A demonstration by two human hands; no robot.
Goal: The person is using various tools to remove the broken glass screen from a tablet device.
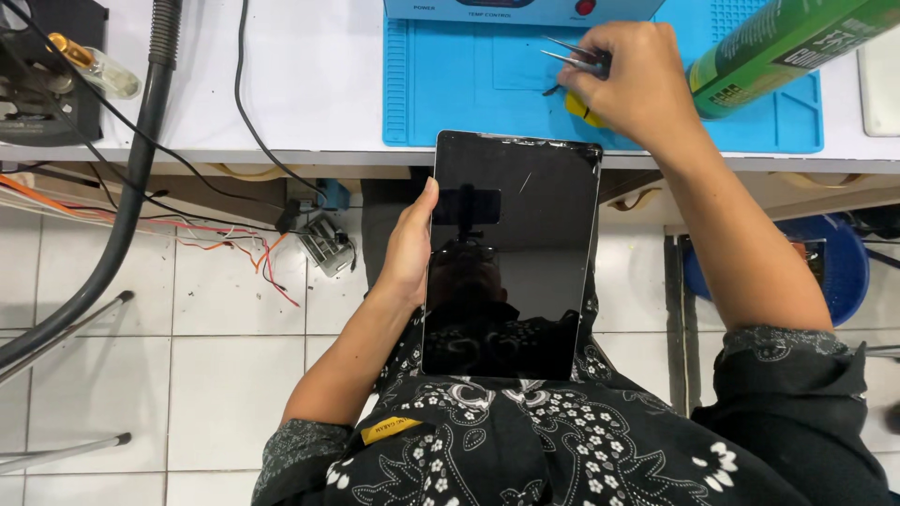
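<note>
Over blue ribbed mat (469, 84), right hand (628, 80) pinching steel tweezers (572, 56), left hand (408, 248) gripping glossy black tablet (511, 253)

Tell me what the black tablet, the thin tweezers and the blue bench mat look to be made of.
Black tablet: glossy glass front, mirror-like reflections, chipped along the top edge. Thin tweezers: bright bare metal, probably steel. Blue bench mat: matte, moulded ridges and recesses, likely silicone rubber.

White workbench (309, 84) edge above a white tiled floor (234, 375).
</note>
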